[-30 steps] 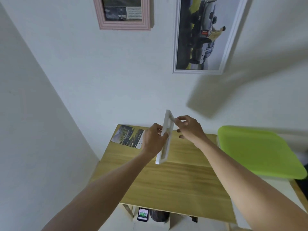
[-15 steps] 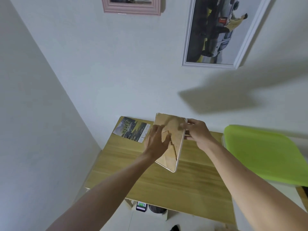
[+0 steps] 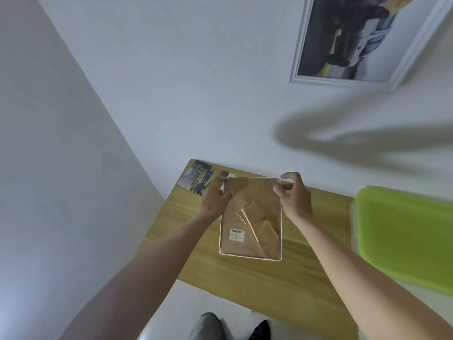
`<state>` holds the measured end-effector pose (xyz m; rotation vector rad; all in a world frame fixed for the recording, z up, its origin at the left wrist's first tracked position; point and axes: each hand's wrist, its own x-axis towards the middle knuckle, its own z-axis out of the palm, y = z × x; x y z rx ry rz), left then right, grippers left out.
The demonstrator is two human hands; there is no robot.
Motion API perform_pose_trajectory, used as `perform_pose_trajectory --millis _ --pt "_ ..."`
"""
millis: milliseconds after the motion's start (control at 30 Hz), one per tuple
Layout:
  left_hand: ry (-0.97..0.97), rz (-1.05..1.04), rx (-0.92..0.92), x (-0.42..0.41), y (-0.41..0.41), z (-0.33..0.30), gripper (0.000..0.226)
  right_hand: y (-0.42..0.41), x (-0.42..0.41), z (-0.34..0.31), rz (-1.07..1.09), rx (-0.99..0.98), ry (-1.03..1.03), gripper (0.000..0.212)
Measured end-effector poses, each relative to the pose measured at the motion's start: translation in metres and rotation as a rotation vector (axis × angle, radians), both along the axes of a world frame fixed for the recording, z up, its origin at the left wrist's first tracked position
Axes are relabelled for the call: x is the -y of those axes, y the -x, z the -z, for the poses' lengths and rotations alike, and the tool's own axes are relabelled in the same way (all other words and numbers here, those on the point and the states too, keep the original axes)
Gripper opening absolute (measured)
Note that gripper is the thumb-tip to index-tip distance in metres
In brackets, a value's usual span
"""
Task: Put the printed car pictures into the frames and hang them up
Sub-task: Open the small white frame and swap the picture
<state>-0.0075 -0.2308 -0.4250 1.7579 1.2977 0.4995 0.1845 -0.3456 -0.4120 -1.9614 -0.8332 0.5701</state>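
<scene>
Head view shows a white frame (image 3: 250, 231) held back-up over the wooden bench (image 3: 245, 273), left hand (image 3: 215, 197) fingers gripping its 10 o'clock corner, right hand (image 3: 294, 195) fingers pinching its 2 o'clock corner, a car picture (image 3: 197, 176) lying at 11 o'clock.

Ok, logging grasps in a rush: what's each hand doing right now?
Left hand: closed on the top left corner of the white frame, back side up.
Right hand: pinching the frame's top right corner.

white-rimmed frame (image 3: 250, 231) held back-up over the table – brown backing, barcode sticker. 1 printed car picture (image 3: 196, 176) lies flat at the far-left corner; another frame (image 3: 353, 40) hangs on the wall.
</scene>
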Motion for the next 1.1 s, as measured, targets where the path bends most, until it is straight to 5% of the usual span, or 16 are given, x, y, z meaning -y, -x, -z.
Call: perform_pose_trajectory --millis 267,700,933,1033,1100 --pt "0.078 -0.006 -0.006 -0.014 0.007 0.011 0.032 0.03 -0.002 0.032 -0.05 0.25 0.048 0.033" --pt "0.202 0.045 -0.086 -0.054 0.026 0.044 0.027 0.043 -0.024 0.055 0.14 -0.221 0.294 0.014" --pt "0.288 0.034 -0.088 -0.067 0.016 0.064 0.028 0.045 -0.023 0.073 0.294 -0.481 0.278 0.028" --pt "0.302 0.034 -0.127 -0.068 0.009 0.071 0.028 0.053 -0.024 0.074 0.325 -0.472 0.326 0.055" --pt "0.319 0.031 -0.152 -0.067 0.006 0.077 0.026 0.056 -0.022 0.074 0.314 -0.424 0.367 0.054"
